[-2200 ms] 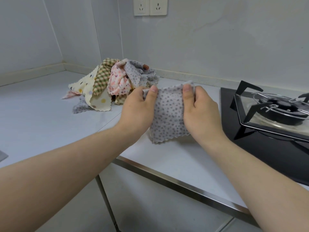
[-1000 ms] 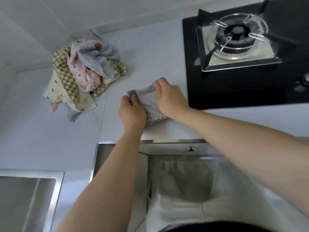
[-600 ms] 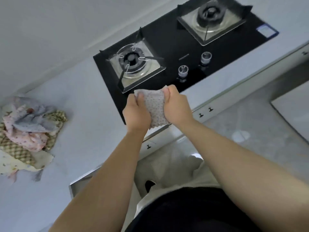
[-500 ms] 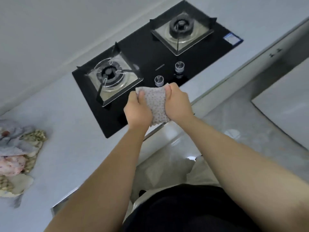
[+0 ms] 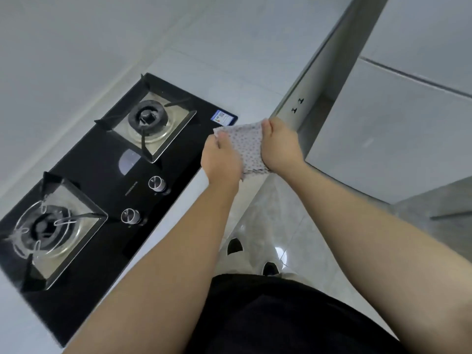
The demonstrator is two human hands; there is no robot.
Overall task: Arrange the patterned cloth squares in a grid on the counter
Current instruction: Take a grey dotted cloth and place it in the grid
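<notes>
A grey cloth square with small dark dots hangs stretched between both my hands. My left hand pinches its left top corner and my right hand pinches its right top corner. The cloth is held in the air over the counter's front edge, just right of the black gas hob. The white counter runs on beyond the hob. The pile of other patterned cloths is out of view.
The hob has two burners and two knobs near its front. The counter's metal front edge runs up the frame on the right. Below lie the tiled floor and my feet.
I have carried the dotted cloth to the right, from beside the cloth pile, past both burners, to the counter stretch right of the hob. Both hands kept their hold.
</notes>
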